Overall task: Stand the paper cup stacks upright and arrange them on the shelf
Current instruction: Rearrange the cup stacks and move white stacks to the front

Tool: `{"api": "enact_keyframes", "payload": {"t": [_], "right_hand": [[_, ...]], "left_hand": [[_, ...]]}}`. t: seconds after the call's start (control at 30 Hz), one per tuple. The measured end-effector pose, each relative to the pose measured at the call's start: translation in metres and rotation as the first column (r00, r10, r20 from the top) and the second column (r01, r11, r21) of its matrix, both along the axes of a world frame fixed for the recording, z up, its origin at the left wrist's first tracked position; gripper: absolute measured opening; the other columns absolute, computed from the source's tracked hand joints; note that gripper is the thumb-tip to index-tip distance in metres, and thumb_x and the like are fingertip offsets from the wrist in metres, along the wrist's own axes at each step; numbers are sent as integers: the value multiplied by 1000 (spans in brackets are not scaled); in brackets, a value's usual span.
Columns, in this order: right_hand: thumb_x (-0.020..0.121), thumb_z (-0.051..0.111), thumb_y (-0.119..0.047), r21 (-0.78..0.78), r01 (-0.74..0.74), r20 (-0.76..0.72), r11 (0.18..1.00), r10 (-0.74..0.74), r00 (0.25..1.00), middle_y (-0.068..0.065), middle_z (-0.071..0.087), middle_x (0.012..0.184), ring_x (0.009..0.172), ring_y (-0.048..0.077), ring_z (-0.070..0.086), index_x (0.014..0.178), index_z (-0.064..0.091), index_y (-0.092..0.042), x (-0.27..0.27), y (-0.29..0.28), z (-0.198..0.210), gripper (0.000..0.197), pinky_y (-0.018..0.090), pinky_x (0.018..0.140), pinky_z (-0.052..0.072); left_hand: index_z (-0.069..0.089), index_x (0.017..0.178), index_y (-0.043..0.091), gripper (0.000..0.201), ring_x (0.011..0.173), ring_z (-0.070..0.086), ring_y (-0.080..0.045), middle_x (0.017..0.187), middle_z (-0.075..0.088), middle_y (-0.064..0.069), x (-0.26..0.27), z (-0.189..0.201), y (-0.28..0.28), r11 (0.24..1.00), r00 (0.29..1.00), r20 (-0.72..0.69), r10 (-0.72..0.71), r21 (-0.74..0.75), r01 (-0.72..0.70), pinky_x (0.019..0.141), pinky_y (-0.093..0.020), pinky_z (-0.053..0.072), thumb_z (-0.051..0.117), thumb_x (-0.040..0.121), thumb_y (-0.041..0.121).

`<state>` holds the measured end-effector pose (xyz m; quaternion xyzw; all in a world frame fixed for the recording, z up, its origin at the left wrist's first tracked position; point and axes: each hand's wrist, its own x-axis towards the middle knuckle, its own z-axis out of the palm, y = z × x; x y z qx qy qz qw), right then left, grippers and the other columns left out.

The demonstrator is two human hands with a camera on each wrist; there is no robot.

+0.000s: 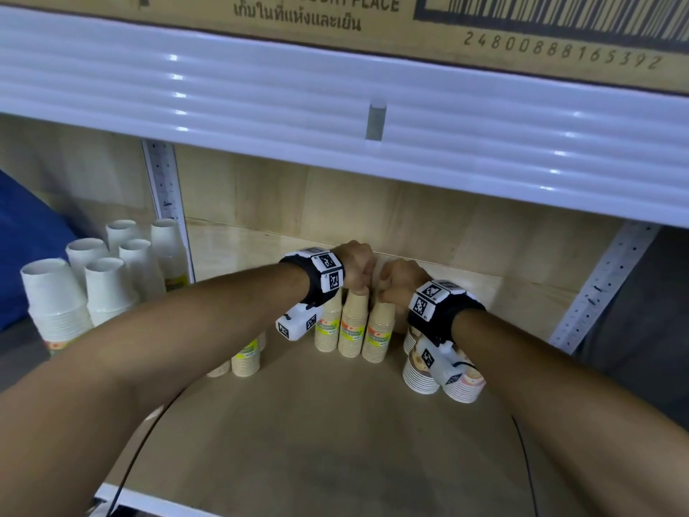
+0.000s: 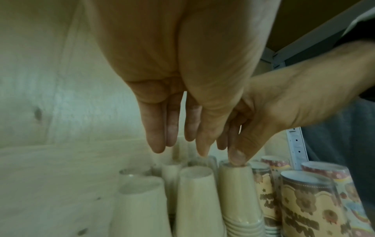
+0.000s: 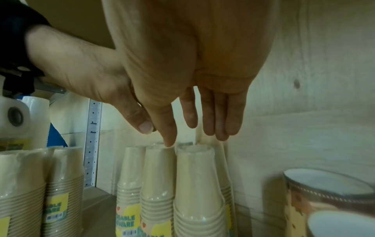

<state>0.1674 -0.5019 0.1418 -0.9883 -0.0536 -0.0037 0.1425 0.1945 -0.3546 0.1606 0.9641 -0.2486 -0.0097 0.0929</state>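
Observation:
Three tan paper cup stacks (image 1: 352, 326) stand upside down in plastic sleeves near the back of the wooden shelf (image 1: 317, 423); a fourth tan stack (image 1: 246, 356) stands further left and forward. Both hands hang over them with fingers straight and pointing down. My left hand (image 1: 358, 274) (image 2: 180, 149) hovers just above the stack tops and holds nothing. My right hand (image 1: 397, 283) (image 3: 194, 137) is beside it, its thumb tip (image 2: 236, 158) touching the top of a tan stack (image 2: 237, 192). Patterned cup stacks (image 1: 421, 371) stand upright to the right, under my right wrist.
A white shelf rail (image 1: 335, 106) with a cardboard box (image 1: 335, 16) on it runs low overhead. White cup stacks (image 1: 52, 292) fill the neighbouring bay past the perforated post (image 1: 167, 203). The plywood back wall (image 1: 410, 218) is just behind the hands.

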Motion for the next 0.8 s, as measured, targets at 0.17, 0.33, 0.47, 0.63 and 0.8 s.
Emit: {"api": "enact_keyframes", "payload": {"t": [0.17, 0.33, 0.47, 0.63, 0.8], "right_hand": [[78, 71, -26, 19, 16, 62, 1000, -17, 998, 6, 56, 115, 99, 24, 60, 118, 57, -15, 2, 16, 21, 44, 30, 82, 52], [76, 73, -34, 32, -63, 110, 997, 60, 992, 7, 56, 120, 105, 24, 58, 118, 59, -16, 6, 52, 34, 47, 34, 88, 52], [76, 74, -32, 47, -135, 115, 990, 129, 985, 7, 56, 119, 105, 24, 58, 118, 60, -18, 8, 90, 34, 47, 33, 88, 51], [74, 74, -34, 64, -225, 86, 972, 220, 972, 5, 60, 113, 100, 24, 61, 113, 60, -21, 8, 136, 26, 44, 31, 84, 52], [74, 72, -41, 72, -319, 31, 945, 317, 948, 4, 60, 111, 100, 23, 59, 113, 60, -21, 3, 174, 10, 46, 28, 79, 48]], "left_hand": [[60, 122, 13, 41, 108, 56, -26, 125, 50, -10, -1, 26, 28, 997, 998, 36, 57, -45, -56, 85, -30, 49, 73, 83, 17], [62, 124, 13, 41, 113, 55, -24, 131, 52, -6, -8, 47, 65, 991, 990, 49, 132, -28, -131, 86, -28, 46, 73, 85, 18], [61, 126, 9, 43, 119, 53, -24, 134, 51, -6, -15, 54, 100, 977, 977, 38, 212, 23, -213, 91, -30, 46, 72, 86, 19], [63, 122, 3, 40, 118, 55, -26, 133, 54, -10, -24, 51, 141, 937, 956, 22, 293, 191, -292, 75, -26, 45, 72, 87, 20], [65, 120, 5, 40, 115, 57, -26, 129, 56, -9, -39, 39, 168, 881, 933, 2, 361, 327, -342, 89, -31, 50, 73, 85, 22]]}}
